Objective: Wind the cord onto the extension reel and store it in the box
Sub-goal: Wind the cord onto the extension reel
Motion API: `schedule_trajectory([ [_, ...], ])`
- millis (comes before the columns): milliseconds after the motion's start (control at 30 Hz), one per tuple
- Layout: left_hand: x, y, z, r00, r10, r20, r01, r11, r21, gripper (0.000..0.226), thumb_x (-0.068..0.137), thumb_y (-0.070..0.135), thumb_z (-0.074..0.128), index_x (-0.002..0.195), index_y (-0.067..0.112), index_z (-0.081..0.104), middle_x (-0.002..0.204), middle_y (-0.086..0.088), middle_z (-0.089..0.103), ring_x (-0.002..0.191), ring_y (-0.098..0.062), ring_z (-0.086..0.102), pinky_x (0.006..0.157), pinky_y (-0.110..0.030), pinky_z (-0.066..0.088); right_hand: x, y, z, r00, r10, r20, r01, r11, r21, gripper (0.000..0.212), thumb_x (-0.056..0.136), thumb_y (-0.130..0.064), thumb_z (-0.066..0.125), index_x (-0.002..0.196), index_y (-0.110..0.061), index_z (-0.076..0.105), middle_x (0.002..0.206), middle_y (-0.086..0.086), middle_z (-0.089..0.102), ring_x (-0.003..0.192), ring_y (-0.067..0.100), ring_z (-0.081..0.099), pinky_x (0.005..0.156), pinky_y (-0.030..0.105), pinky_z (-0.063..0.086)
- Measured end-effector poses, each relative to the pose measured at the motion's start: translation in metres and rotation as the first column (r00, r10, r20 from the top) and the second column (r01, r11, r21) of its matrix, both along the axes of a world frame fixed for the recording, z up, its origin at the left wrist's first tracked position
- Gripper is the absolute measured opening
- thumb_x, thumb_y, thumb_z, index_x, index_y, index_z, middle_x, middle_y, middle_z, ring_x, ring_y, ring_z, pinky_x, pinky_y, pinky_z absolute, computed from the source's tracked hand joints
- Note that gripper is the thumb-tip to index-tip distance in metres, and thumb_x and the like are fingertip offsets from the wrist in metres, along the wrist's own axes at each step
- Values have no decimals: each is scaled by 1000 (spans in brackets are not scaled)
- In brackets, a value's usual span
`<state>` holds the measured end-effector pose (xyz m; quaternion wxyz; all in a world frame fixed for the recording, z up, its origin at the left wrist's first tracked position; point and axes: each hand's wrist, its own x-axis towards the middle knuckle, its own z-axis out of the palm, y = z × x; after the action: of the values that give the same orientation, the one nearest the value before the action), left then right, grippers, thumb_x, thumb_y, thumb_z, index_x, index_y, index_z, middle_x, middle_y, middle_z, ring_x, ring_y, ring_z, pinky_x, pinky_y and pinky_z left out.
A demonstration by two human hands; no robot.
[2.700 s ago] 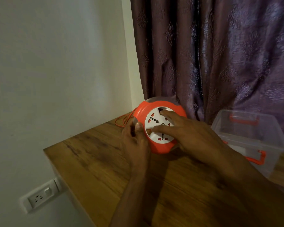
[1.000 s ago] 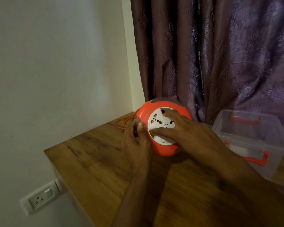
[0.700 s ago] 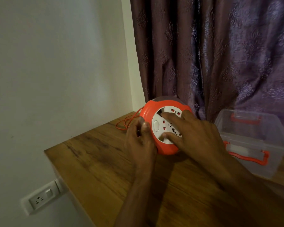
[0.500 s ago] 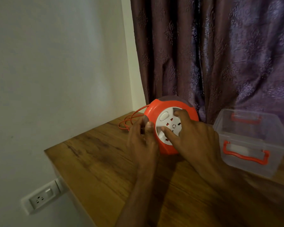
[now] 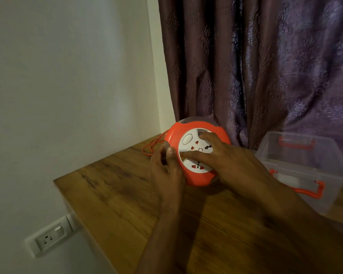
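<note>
An orange extension reel with a white socket face stands on edge at the back of the wooden table. My left hand grips the reel's left rim, thumb on the orange edge. My right hand lies over the white face, fingers pressed into it. A thin orange cord runs in loose loops from the reel's left side across the table toward the wall. A clear plastic box with orange latches sits open to the right of the reel.
A purple patterned curtain hangs right behind the reel and box. A white wall borders the table on the left, with a wall socket below the table's edge.
The white socket face has turned under my right hand's fingers across the frames. The reel has shifted slightly right. My left hand has kept its hold on the rim.
</note>
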<state>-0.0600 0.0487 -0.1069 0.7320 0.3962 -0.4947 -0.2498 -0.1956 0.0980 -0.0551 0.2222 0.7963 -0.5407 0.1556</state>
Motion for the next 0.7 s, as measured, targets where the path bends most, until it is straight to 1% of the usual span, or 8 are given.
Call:
schedule_trajectory([
  [67, 1, 0, 1, 1000, -9, 18, 10, 1000, -6, 11, 91, 51, 44, 99, 53, 52, 103, 21, 63, 89, 0, 65, 68, -14, 52, 1, 1, -1, 1000, -3, 11, 3, 1000, -5, 69, 85, -28, 59, 135, -55, 20, 155, -1, 8, 128, 26, 41, 84, 39, 47],
  [133, 0, -1, 1, 1000, -19, 13, 19, 1000, -1, 15, 90, 52, 44, 102, 51, 53, 105, 18, 64, 90, -3, 65, 68, -15, 52, 1, 0, -1, 999, -32, 6, 32, 999, -29, 69, 83, -31, 62, 134, -55, 22, 152, 1, 16, 123, 26, 47, 77, 38, 49],
  [233, -1, -2, 0, 1000, 0, 7, 0, 1000, -9, 37, 87, 54, 44, 114, 33, 58, 110, 8, 66, 91, -7, 66, 67, -16, 55, 3, -2, -1, 994, -67, 83, 73, 995, -70, 73, 79, -34, 65, 132, -57, 20, 135, 2, 35, 97, 27, 61, 59, 33, 47],
  [300, -2, 1, 2, 1000, 5, 6, -5, 999, -34, 28, 89, 50, 46, 110, 35, 56, 107, 10, 66, 93, -7, 65, 69, -18, 55, 5, -3, -2, 981, -96, 166, 114, 988, -106, 64, 81, -48, 57, 132, -56, 20, 120, 0, 43, 83, 26, 62, 55, 31, 43],
  [400, -4, 5, 4, 999, 4, 40, -1, 998, -65, 21, 90, 47, 47, 107, 39, 54, 106, 15, 64, 94, -2, 63, 71, -17, 54, 7, -6, -7, 940, -154, 304, 214, 961, -174, 60, 79, -68, 46, 133, -48, 31, 113, -1, 57, 86, 30, 63, 59, 33, 43],
  [567, -5, 10, 6, 993, 30, 116, -16, 994, -112, 14, 91, 43, 48, 104, 48, 48, 102, 32, 56, 94, 8, 60, 67, -5, 48, 13, -5, -13, 865, -167, 473, 271, 949, -160, 62, 75, -75, 42, 125, -38, 37, 92, 2, 70, 82, 31, 65, 64, 35, 47],
  [633, -5, 10, 7, 991, 41, 128, -26, 993, -116, 13, 91, 43, 48, 102, 51, 48, 100, 35, 54, 93, 13, 58, 65, -3, 46, 13, -4, -12, 835, -181, 519, 277, 954, -113, 62, 75, -75, 42, 124, -38, 35, 96, 5, 69, 85, 33, 65, 67, 37, 48],
  [700, -6, 9, 7, 992, 44, 115, -31, 993, -115, 13, 91, 42, 48, 101, 51, 48, 100, 34, 56, 92, 12, 59, 65, -6, 48, 11, -2, -9, 853, -188, 486, 270, 957, -104, 59, 78, -71, 43, 126, -37, 34, 101, 5, 68, 89, 32, 64, 70, 38, 49],
])
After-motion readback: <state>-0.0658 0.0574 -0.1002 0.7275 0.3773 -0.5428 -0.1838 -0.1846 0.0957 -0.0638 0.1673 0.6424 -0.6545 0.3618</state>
